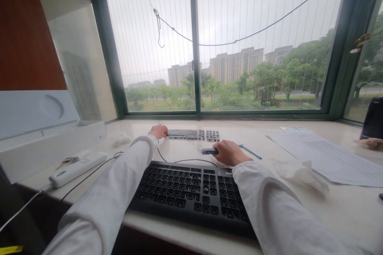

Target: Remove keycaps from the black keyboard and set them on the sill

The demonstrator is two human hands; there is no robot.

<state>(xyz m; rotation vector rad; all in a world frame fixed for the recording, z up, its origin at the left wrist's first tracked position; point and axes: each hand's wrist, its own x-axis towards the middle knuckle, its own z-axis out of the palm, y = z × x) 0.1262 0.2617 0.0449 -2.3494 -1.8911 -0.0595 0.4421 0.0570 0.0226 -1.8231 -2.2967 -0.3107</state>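
Keycaps (191, 134) lie laid out in rows near the window sill, in a keyboard's layout. My left hand (158, 131) is at the left end of these rows, fingers curled closed; whatever they pinch is hidden. In my closed right hand (229, 153) is a short black tool with a greyish end pointing left, its exact kind unclear. Nearer to me sits a black keyboard (191, 191) with its keycaps off and the key sockets showing. My right hand is just above its back edge, and my right sleeve covers its right end.
A blue stick (250, 152) lies beyond my right hand. Crumpled tissue (301, 173) and printed paper (329, 157) are on the right. At left are a white power strip (78, 169), keys (69, 160) and a white box (54, 143). A black cable (191, 160) runs behind the keyboard.
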